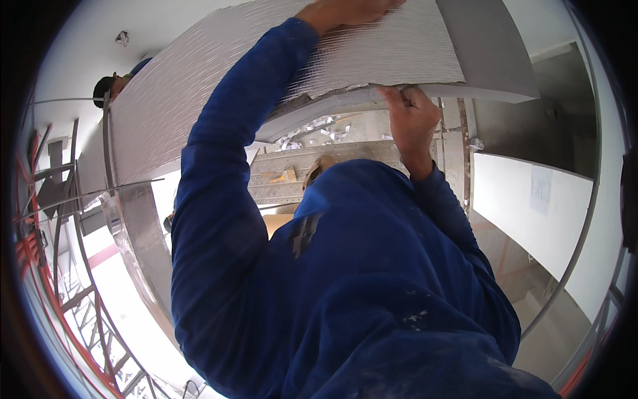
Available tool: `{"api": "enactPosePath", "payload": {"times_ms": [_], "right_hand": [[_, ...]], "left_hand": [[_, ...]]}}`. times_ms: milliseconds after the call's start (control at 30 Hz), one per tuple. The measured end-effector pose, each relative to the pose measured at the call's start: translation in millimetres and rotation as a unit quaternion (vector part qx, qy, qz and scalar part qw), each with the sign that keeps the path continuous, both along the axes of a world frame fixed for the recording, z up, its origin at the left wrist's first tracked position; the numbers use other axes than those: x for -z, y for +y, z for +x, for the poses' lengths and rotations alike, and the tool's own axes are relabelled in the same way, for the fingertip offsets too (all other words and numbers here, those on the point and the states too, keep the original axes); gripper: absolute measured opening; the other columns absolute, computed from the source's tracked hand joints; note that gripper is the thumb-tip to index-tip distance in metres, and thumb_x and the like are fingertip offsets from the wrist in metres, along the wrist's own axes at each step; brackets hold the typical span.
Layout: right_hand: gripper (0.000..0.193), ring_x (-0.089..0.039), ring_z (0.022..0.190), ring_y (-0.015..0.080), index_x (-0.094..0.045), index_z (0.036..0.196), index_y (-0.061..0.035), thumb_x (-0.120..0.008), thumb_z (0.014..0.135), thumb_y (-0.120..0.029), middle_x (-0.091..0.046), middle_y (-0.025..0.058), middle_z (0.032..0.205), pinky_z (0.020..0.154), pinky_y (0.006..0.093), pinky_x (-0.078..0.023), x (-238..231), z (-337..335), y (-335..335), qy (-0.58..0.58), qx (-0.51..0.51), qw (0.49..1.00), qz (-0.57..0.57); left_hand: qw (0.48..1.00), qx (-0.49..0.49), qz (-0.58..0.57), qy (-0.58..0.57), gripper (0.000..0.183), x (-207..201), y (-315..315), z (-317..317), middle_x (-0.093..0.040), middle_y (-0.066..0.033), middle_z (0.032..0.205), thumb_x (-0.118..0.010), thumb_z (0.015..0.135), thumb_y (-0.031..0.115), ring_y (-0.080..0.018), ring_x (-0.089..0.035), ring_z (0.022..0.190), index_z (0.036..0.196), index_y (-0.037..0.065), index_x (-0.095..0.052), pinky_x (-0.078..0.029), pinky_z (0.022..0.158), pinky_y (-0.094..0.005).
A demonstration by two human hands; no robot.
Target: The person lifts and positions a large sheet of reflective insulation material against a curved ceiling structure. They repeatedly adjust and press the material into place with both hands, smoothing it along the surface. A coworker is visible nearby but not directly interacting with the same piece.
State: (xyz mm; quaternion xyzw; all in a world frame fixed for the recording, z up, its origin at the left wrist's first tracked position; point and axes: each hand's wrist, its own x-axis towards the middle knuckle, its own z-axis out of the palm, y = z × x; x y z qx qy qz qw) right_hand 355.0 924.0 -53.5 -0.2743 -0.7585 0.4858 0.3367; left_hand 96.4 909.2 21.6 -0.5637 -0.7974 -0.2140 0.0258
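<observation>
On the ribbed grey panel (266,73), left hand (345,10) pressed flat, right hand (413,120) pinching its lower edge

Left hand (345,10) presses the ribbed white panel (199,86) (overhead) while right hand (413,123) grips its edge.

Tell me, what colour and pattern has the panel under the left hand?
The panel is pale grey-white with fine ridged lines, seen in the head view.
</observation>
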Motion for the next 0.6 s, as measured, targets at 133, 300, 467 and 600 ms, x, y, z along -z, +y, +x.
{"api": "enactPosePath", "payload": {"times_ms": [133,300,467,600], "right_hand": [[0.042,-0.041,0.055,0.0128,-0.061,0.069,0.0018,-0.089,0.087,-0.024,-0.051,0.0062,0.056,0.052,0.0331,-0.038,0.8,-3.1,3.1,-0.025,-0.031,0.999,0.015],[0.021,-0.053,0.066,0.0114,-0.068,0.081,-0.0003,-0.085,0.089,-0.009,-0.063,0.0045,0.072,0.062,0.0289,-0.046,-26.4,19.2,6.9,0.003,-0.105,0.993,0.054],[0.011,-0.063,0.073,0.0122,-0.07,0.093,0.0014,-0.079,0.089,0.007,-0.068,0.0062,0.082,0.07,0.0285,-0.054,-64.4,15.7,24.9,0.151,-0.144,0.977,0.05],[0.01,-0.064,0.072,0.0128,-0.073,0.103,0.0038,-0.075,0.093,0.007,-0.072,0.0089,0.086,0.069,0.027,-0.054,-84.2,-8.0,50.8,0.143,-0.115,0.983,0.013]], "left_hand": [[0.993,-0.041,-0.104,-0.03,0.056,-1.0,4.6,-2.7,-0.077,-0.0191,0.115,-0.049,0.106,0.059,-0.0393,-0.073,0.112,0.127,0.012,-0.071,-0.055,0.098,-0.0551],[0.993,-0.064,-0.095,-0.021,0.065,-12.4,-8.4,5.5,-0.075,-0.0246,0.12,-0.048,0.106,0.061,-0.043,-0.072,0.115,0.139,0.008,-0.066,-0.056,0.099,-0.0526],[0.99,-0.042,-0.113,-0.071,0.062,-22.3,-11.6,8.5,-0.075,-0.0245,0.121,-0.048,0.107,0.058,-0.0426,-0.071,0.117,0.136,0.006,-0.067,-0.054,0.102,-0.0524],[0.993,-0.039,-0.083,-0.067,0.06,-18.6,-12.0,8.6,-0.074,-0.0238,0.121,-0.05,0.107,0.055,-0.0421,-0.07,0.117,0.134,0.005,-0.068,-0.053,0.103,-0.051]]}}
